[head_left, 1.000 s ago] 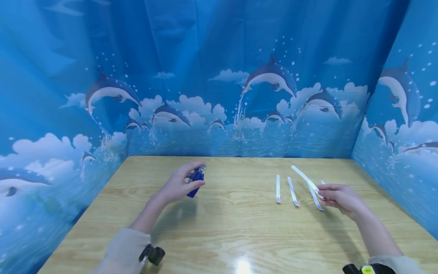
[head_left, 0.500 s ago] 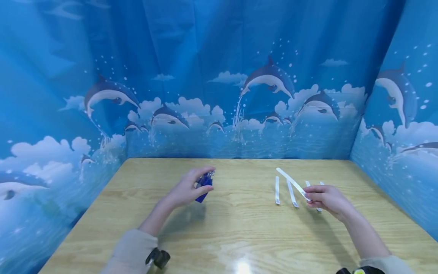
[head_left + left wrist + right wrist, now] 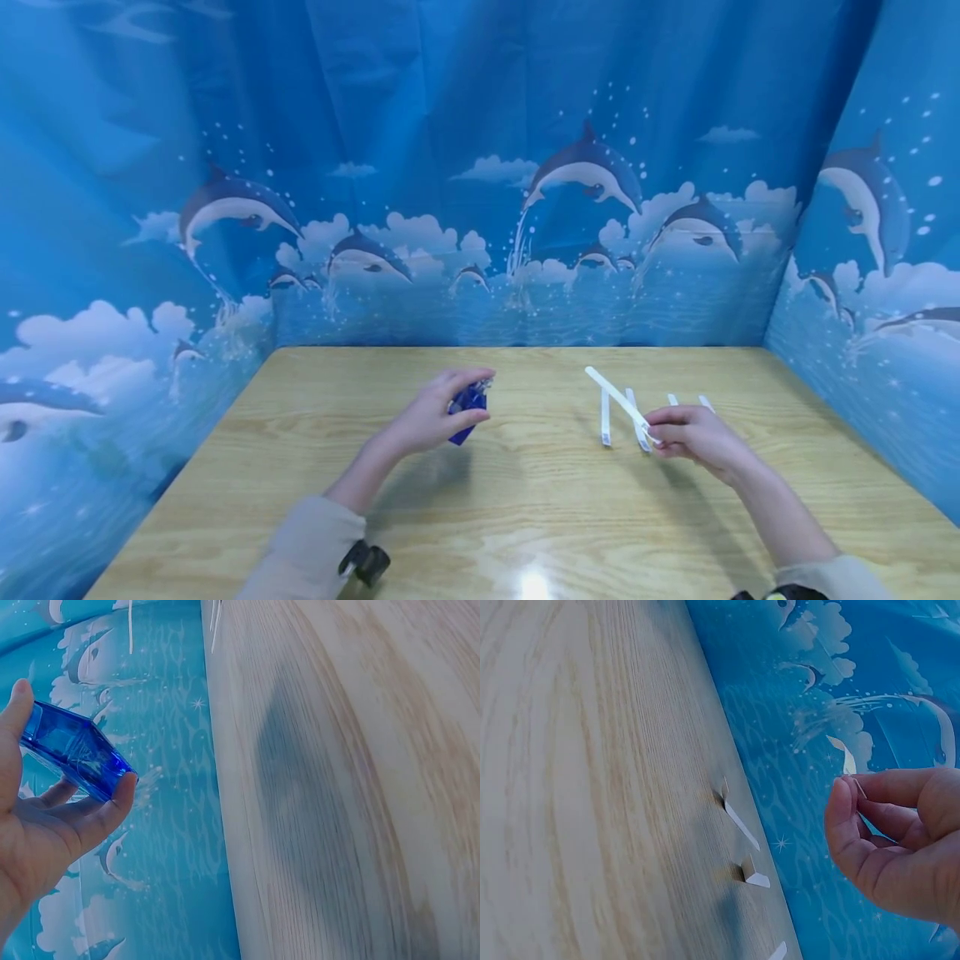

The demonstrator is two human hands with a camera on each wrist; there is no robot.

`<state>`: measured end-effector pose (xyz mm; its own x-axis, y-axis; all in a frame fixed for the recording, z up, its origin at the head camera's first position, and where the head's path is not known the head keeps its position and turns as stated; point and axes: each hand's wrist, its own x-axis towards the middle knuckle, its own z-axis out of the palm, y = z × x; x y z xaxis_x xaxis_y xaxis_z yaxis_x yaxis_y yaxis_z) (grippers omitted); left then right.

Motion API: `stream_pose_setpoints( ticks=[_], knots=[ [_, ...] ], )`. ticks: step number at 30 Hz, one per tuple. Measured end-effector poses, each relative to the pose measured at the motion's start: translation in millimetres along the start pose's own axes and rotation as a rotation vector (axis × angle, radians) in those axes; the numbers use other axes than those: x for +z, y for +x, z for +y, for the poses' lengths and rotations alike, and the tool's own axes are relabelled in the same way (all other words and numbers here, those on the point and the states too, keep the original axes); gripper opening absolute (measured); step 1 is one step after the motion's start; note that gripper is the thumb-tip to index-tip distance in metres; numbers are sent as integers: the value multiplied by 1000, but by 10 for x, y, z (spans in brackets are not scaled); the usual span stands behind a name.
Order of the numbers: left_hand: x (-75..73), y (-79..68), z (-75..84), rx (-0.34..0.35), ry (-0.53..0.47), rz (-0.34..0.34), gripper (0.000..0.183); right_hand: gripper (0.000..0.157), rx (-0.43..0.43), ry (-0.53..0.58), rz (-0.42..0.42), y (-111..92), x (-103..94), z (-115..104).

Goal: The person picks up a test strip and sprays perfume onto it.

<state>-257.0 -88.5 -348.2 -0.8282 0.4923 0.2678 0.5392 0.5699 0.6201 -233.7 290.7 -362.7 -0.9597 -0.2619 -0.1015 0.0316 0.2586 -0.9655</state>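
In the head view my left hand (image 3: 433, 412) grips a small blue glass perfume bottle (image 3: 468, 402) with a shiny spray top, raised above the table at left of centre. The left wrist view shows the faceted blue bottle (image 3: 75, 746) between thumb and fingers, tilted. To the right, my right hand (image 3: 697, 437) pinches one end of a white paper strip (image 3: 609, 387), which slants up and leftward over the strips below. In the right wrist view the held paper strip (image 3: 845, 756) stands above the thumb and forefinger and looks curved.
On the wooden table (image 3: 525, 492), a white strip (image 3: 605, 423) and a second white strip (image 3: 642, 436) lie left of my right hand. Two more strip ends show behind that hand. A blue dolphin-print curtain (image 3: 420, 167) encloses the table's back and sides.
My right hand has moved leftward with the paper strip, passing over the strips on the table. The left hand has shifted rightward with the perfume bottle, narrowing the gap between the hands.
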Motion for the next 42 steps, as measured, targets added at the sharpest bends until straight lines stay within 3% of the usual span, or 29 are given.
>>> stream_pose_setpoints(
  ticks=[21, 27, 42],
  knots=[
    [127, 120, 91, -8, 4, -26, 53, 31, -16, -37, -102, -32, 308, -134],
    [165, 160, 99, 20, -1, -33, 53, 30, -15, -39, -136, -40, 379, -169],
    [251, 214, 127, 55, 9, -65, 53, 26, -4, -58, -139, -38, 495, -182]
  ],
)
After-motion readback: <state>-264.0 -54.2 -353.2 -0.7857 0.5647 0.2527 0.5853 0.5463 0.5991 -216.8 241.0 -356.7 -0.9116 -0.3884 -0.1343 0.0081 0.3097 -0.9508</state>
